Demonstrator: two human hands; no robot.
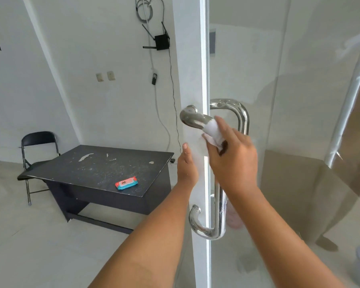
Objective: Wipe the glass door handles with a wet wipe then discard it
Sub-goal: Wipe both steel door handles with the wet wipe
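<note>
A glass door point(299, 142) stands edge-on in front of me, with chrome pull handles on both faces. The near handle point(192, 118) curves out at the top and again at the bottom end. The far handle point(242, 115) shows through the glass. My right hand point(235, 161) presses a white wet wipe point(213, 132) around the upper part of the near handle. My left hand point(187, 167) lies flat against the door's left side, fingers straight, holding nothing.
A dark scuffed desk point(87, 165) stands to the left with a red-and-blue wet wipe pack point(126, 182) on it. A black folding chair point(36, 146) sits behind the desk. A router point(161, 42) and cables hang on the white wall.
</note>
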